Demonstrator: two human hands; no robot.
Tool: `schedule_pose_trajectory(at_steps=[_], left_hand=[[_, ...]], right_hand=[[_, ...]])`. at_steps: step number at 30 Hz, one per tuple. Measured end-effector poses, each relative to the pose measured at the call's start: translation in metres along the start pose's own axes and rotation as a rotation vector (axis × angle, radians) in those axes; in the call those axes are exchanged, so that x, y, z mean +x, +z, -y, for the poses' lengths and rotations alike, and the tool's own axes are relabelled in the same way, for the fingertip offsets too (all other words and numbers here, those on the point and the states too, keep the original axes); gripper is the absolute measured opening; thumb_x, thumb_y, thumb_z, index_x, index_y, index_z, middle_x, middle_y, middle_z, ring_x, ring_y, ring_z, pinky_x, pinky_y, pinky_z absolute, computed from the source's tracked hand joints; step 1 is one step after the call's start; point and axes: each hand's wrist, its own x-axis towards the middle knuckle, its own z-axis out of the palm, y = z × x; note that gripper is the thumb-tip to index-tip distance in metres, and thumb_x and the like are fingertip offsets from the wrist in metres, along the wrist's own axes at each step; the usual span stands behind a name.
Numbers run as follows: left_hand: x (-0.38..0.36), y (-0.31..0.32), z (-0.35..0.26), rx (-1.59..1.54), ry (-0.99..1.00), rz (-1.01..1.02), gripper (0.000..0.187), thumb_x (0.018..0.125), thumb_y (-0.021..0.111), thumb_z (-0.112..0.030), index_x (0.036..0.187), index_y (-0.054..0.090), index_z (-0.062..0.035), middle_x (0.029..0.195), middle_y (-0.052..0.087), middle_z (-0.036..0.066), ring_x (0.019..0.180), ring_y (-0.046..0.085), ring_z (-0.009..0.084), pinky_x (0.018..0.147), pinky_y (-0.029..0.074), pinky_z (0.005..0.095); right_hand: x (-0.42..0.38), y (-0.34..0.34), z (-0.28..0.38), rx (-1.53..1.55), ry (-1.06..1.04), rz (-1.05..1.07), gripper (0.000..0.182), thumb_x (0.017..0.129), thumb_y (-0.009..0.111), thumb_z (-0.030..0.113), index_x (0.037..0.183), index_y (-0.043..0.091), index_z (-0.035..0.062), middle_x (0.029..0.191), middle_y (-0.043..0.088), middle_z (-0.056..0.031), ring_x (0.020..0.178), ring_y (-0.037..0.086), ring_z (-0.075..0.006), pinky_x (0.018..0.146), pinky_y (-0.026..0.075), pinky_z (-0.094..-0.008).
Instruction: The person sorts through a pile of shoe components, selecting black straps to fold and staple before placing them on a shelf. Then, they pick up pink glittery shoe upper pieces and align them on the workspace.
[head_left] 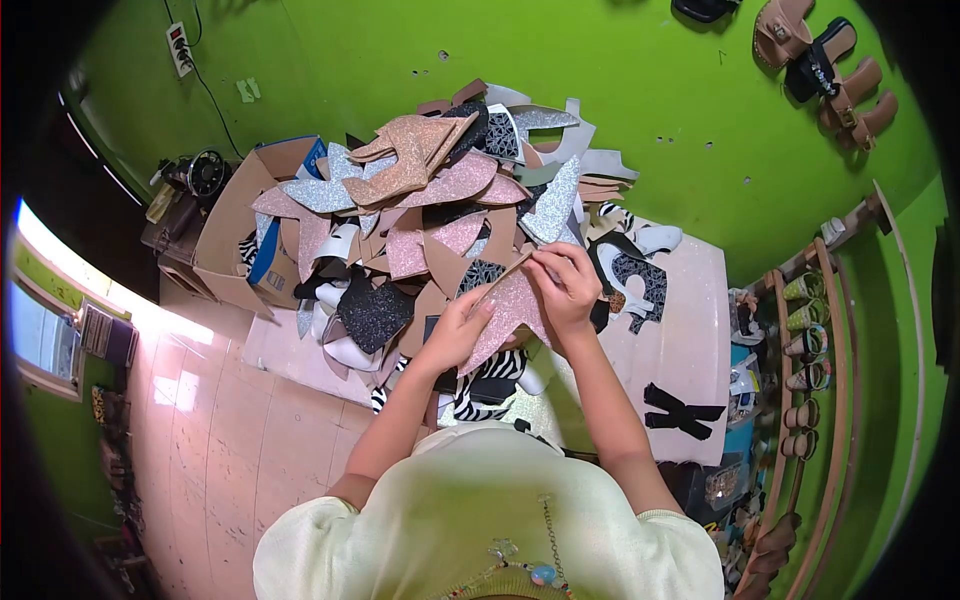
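Note:
A pink glitter shoe-upper piece [512, 312] with a pointed lower edge hangs between my two hands, over the near side of the pile. Closed on its left edge is my left hand [457, 335], thumb on the near face. My right hand [567, 285] pinches its upper right part, fingertips together near the top edge. Just behind the right hand stands a silver glitter piece [553, 205]. Rose-gold glitter pieces [400, 165] top the heap, and a black glitter piece [375, 312] rests left of my left hand. Zebra-patterned material [490, 385] shows below the held piece.
An open cardboard box [225, 245] stands left of the pile, beside a machine with a handwheel [205, 175]. Crossed black strips [682, 411] lie on the table [695, 320] at right. Shoes sit on a wooden rack [785, 400]; sandals [835, 75] hang on the green wall.

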Motion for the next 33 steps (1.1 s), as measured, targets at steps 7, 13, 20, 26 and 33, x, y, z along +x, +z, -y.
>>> schedule_pose_trajectory(at_steps=[7, 13, 20, 26, 33], left_hand=[[0.002, -0.002, 0.012, 0.036, 0.039, -0.002, 0.035, 0.094, 0.04, -0.017, 0.122, 0.041, 0.0042, 0.1, 0.058, 0.012, 0.08, 0.061, 0.0171, 0.068, 0.054, 0.0292], [0.001, -0.007, 0.017, 0.15, 0.038, 0.016, 0.035, 0.091, 0.045, -0.013, 0.122, 0.044, 0.0034, 0.112, 0.054, 0.011, 0.103, 0.048, 0.0146, 0.091, 0.036, 0.0276], [-0.006, -0.005, 0.014, 0.368, 0.094, 0.033, 0.034, 0.091, 0.045, -0.014, 0.122, 0.045, 0.0011, 0.111, 0.055, 0.011, 0.1, 0.049, 0.0147, 0.089, 0.037, 0.028], [-0.013, 0.006, -0.005, 0.523, -0.022, 0.027, 0.033, 0.089, 0.045, -0.012, 0.121, 0.047, -0.0024, 0.101, 0.059, 0.013, 0.09, 0.053, 0.0167, 0.083, 0.04, 0.0288], [-0.013, 0.009, -0.011, 0.629, 0.007, 0.049, 0.033, 0.086, 0.044, -0.008, 0.118, 0.049, -0.0029, 0.097, 0.059, 0.016, 0.085, 0.057, 0.0208, 0.08, 0.042, 0.0289]], right_hand=[[0.0, -0.005, 0.001, 0.008, 0.023, 0.006, 0.019, 0.061, 0.074, 0.002, 0.077, 0.064, 0.001, 0.079, 0.058, -0.0084, 0.068, 0.059, -0.0207, 0.059, 0.049, -0.0282], [0.003, -0.013, 0.002, 0.081, 0.096, 0.116, 0.018, 0.063, 0.072, 0.001, 0.077, 0.062, 0.0, 0.08, 0.057, -0.0086, 0.071, 0.059, -0.0208, 0.061, 0.048, -0.0287], [0.012, -0.031, 0.002, 0.285, 0.227, 0.403, 0.017, 0.065, 0.066, -0.002, 0.076, 0.053, -0.0006, 0.075, 0.053, -0.0071, 0.066, 0.052, -0.0162, 0.06, 0.043, -0.0253], [0.01, -0.042, 0.006, 0.293, 0.327, 0.545, 0.019, 0.066, 0.065, 0.0, 0.08, 0.053, -0.0008, 0.071, 0.046, -0.0064, 0.061, 0.046, -0.015, 0.056, 0.038, -0.026], [0.01, -0.054, 0.007, 0.235, 0.334, 0.679, 0.013, 0.069, 0.06, 0.0, 0.081, 0.055, -0.0001, 0.071, 0.047, -0.0062, 0.061, 0.047, -0.0146, 0.055, 0.038, -0.0262]])
